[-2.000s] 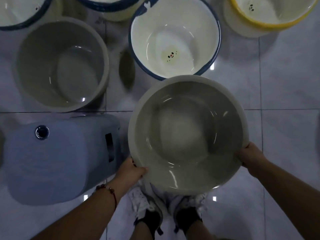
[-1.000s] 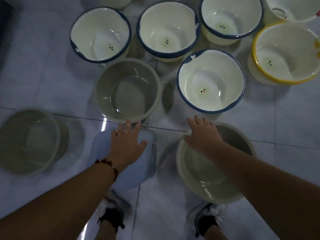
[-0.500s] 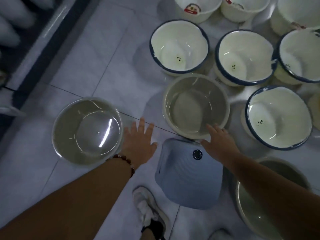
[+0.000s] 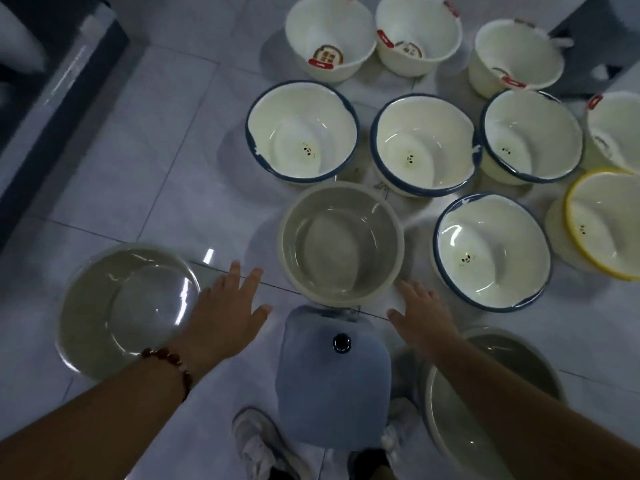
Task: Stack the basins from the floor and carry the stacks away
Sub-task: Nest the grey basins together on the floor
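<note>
A grey basin (image 4: 341, 242) stands on the tiled floor straight ahead. My left hand (image 4: 227, 315) reaches toward its left side with fingers spread, holding nothing. My right hand (image 4: 420, 311) hovers just off its lower right rim, fingers straight, also holding nothing. A second grey basin (image 4: 124, 306) lies at the left, partly under my left wrist. A third grey basin (image 4: 485, 403) sits at the lower right, largely hidden by my right forearm.
Several blue-rimmed white basins (image 4: 303, 131) and a yellow-rimmed one (image 4: 604, 223) crowd the floor behind. White basins with red labels (image 4: 330, 36) line the back. A blue plastic stool (image 4: 334, 379) stands at my feet. A dark ledge (image 4: 52, 98) runs along the left.
Two seconds ago both hands held a grey basin; it now sits on the floor at my right. Both hands have since swung toward the middle grey basin, and the view has tilted up.
</note>
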